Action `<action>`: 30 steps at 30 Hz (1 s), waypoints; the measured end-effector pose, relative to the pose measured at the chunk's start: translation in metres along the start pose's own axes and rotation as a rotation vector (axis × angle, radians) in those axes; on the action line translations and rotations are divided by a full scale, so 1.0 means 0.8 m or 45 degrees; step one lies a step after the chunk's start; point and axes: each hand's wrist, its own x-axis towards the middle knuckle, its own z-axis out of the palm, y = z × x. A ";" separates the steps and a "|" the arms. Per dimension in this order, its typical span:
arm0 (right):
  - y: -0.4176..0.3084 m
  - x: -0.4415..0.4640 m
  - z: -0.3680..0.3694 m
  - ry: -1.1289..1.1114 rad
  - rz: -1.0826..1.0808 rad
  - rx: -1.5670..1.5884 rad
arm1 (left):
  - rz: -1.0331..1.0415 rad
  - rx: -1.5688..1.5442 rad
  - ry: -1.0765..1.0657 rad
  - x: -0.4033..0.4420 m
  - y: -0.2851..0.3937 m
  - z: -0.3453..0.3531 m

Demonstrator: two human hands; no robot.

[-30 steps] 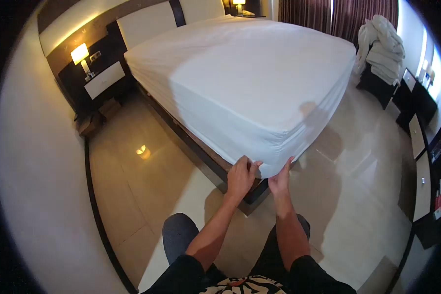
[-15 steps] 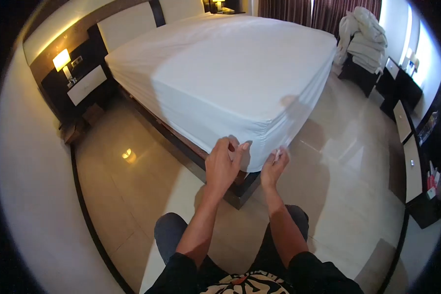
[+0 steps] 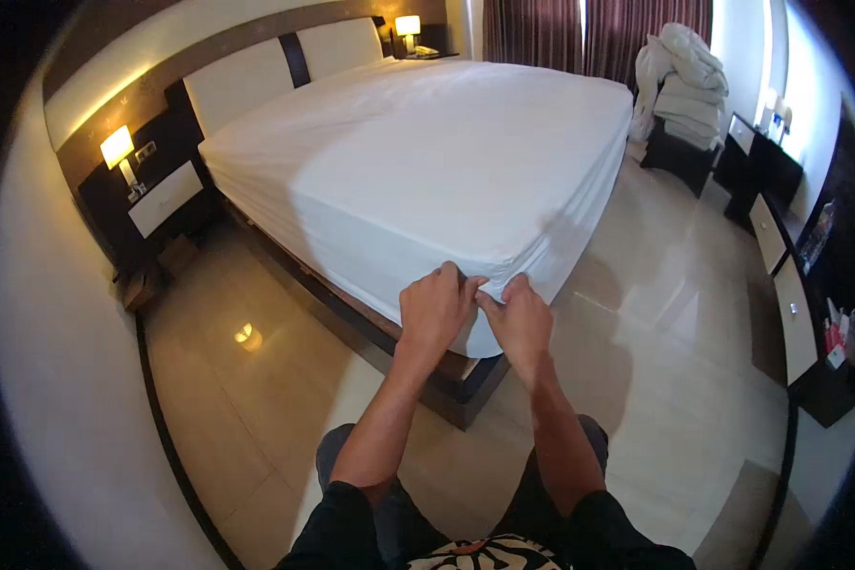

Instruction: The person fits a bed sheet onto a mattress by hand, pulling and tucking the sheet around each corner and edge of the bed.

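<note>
Left hand (image 3: 433, 309) and right hand (image 3: 522, 326) (thumbs close) touch the sheet (image 3: 437, 176).

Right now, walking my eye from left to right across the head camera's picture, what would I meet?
Nearer lit lamp → left pale headboard panel → person's left hand → person's right hand → pile of whitish bedding → nearest white drawer front.

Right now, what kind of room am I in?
Probably a bedroom, perhaps in a hotel: there's a wide bed covered in white, a panelled headboard, and lit bedside lamps, one near and one far.
</note>
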 end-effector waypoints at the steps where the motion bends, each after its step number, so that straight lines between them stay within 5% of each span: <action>1: 0.000 0.003 -0.001 -0.042 -0.017 -0.035 | -0.018 -0.024 -0.047 0.000 0.002 -0.003; 2: -0.002 0.005 -0.002 -0.051 -0.032 -0.028 | -0.031 -0.019 -0.035 0.001 0.005 -0.006; 5: -0.011 0.007 -0.007 -0.228 0.066 -0.125 | 0.511 -0.051 0.769 0.008 0.022 -0.013; 13: -0.012 0.001 0.002 -0.126 -0.035 -0.152 | 0.805 -0.294 0.475 0.030 -0.016 0.018; 30: -0.020 0.014 -0.027 -0.351 -0.203 0.065 | 0.536 -0.407 0.302 0.028 0.016 -0.002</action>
